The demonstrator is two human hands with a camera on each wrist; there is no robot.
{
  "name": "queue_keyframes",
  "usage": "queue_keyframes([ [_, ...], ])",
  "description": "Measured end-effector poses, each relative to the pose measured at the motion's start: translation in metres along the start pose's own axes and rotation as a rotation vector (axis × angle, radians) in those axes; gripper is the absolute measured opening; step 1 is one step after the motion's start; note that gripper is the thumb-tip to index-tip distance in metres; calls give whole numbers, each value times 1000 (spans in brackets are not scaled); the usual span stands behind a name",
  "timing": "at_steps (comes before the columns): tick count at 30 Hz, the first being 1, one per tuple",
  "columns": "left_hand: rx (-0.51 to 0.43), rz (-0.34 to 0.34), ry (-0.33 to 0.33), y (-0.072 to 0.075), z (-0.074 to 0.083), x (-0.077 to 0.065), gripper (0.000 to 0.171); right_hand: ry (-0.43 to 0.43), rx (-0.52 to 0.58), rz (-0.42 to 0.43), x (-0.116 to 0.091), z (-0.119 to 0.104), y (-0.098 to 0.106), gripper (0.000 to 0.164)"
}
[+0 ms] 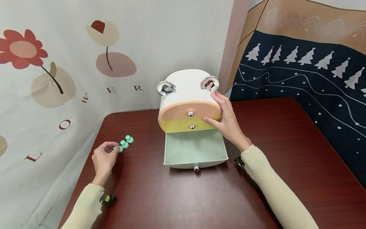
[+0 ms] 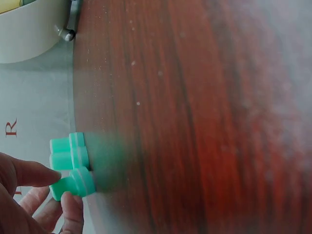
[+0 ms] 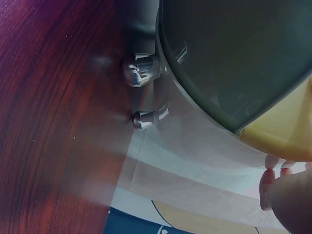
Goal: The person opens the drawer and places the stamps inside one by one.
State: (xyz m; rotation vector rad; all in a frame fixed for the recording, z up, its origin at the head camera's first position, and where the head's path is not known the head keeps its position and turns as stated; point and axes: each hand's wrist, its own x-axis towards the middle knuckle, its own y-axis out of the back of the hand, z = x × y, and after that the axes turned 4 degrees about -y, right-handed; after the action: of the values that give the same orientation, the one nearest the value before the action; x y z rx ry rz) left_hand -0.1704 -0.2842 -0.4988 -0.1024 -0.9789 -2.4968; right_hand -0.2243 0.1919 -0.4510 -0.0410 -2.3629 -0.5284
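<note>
On the left of the table, my left hand (image 1: pixel 104 159) pinches a small green stepped plug (image 2: pixel 73 184) between thumb and fingertips. Two more green plugs (image 1: pixel 124 144) stand close beside it in a row. A white storage box (image 1: pixel 187 84) with silver ring eyes is at the middle back. Its bottom pale green drawer (image 1: pixel 195 149) is pulled out, while the orange drawer (image 1: pixel 177 111) and yellow drawer (image 1: pixel 177 126) above are closed. My right hand (image 1: pixel 228 122) rests on the box's right side, its fingers near the silver eye and its thumb across the yellow front.
The dark red wooden table (image 1: pixel 200 197) has rounded far corners. Behind it hangs a pale cloth (image 1: pixel 160 38) with flowers and letters. A dark blue cloth (image 1: pixel 286 76) with white trees hangs at the right. Silver knobs (image 1: pixel 196 168) stick out from the drawers.
</note>
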Motion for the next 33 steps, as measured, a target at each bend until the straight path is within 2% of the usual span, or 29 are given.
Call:
queue_keyframes([
  [10, 34, 31, -76, 0, 3, -7, 18, 0, -14, 3, 1, -1, 6, 92],
  [20, 47, 0, -117, -4, 6, -11, 14, 5, -8, 15, 1, -1, 8, 90],
  [27, 70, 30, -106, 2, 5, -24, 13, -4, 6, 2, -2, 0, 2, 89],
  [30, 34, 47, -98, 3, 10, -29, 17, -1, 4, 2, 0, -1, 1, 90],
  [33, -64, 48, -92, 2, 19, -37, 19, -2, 5, 6, 0, -1, -1, 91],
])
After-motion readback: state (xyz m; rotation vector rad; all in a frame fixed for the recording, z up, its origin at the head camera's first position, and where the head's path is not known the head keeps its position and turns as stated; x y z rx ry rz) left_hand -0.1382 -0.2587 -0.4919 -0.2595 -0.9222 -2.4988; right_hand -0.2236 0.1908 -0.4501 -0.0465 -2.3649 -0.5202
